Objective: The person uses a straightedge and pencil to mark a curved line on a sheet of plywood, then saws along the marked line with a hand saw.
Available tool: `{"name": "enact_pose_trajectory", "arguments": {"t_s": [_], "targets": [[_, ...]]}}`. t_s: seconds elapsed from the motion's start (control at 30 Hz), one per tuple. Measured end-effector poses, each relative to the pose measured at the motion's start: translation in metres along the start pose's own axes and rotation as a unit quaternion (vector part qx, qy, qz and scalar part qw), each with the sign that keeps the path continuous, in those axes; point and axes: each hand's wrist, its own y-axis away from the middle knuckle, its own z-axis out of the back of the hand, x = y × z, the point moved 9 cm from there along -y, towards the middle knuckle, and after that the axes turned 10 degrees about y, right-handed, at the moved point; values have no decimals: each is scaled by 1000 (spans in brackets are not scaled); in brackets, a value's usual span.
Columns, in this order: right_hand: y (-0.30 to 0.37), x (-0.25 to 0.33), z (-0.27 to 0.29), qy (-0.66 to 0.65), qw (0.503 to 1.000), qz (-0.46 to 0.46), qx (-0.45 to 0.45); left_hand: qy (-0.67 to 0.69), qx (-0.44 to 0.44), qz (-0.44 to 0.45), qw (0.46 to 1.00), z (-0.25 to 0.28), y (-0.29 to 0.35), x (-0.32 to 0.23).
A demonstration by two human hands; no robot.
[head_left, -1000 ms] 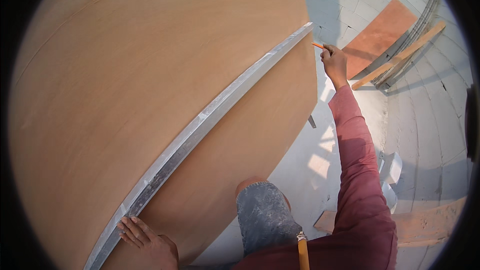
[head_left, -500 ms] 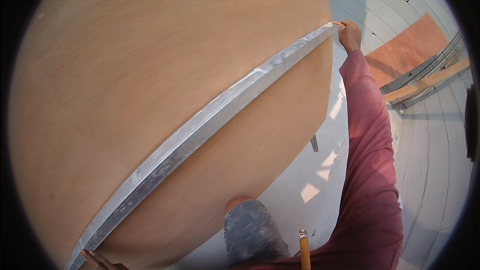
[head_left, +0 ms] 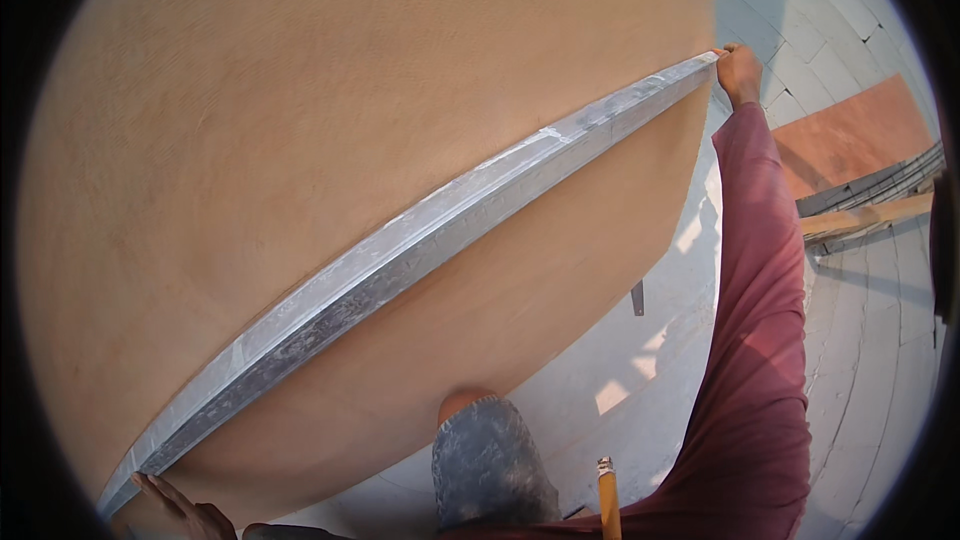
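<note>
A long grey metal straightedge bar [head_left: 400,245] lies slantwise across a large tan plywood sheet [head_left: 300,120], from lower left to upper right. My left hand [head_left: 185,512], fingers stretched out, rests against the near edge of the bar by its lower left end. At the far right end, where the bar meets the sheet's edge, my right hand [head_left: 741,75] is closed in a pinch. A thin orange, pencil-like stick [head_left: 720,52] pokes out of it over the bar's tip, mostly hidden by the fingers.
My knee in grey cloth [head_left: 492,465] presses up at the sheet's near edge. A yellow stick with a pale tip [head_left: 608,500] stands close to me. A dark blade-like piece [head_left: 638,298] shows under the sheet. Right lie a reddish board [head_left: 860,135], a wooden strip [head_left: 870,215] and grey blocks [head_left: 860,340].
The view has shifted, so the sheet's edge, bar tip and right hand appear farther right. Less of the orange stick shows now. Both hands stay at the bar's ends.
</note>
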Motion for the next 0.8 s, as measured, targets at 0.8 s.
{"name": "enact_pose_trajectory", "arguments": {"t_s": [0.8], "targets": [[205, 141, 150, -200, 972, 104, 73, 31, 3, -22, 999, 11, -16, -32]]}}
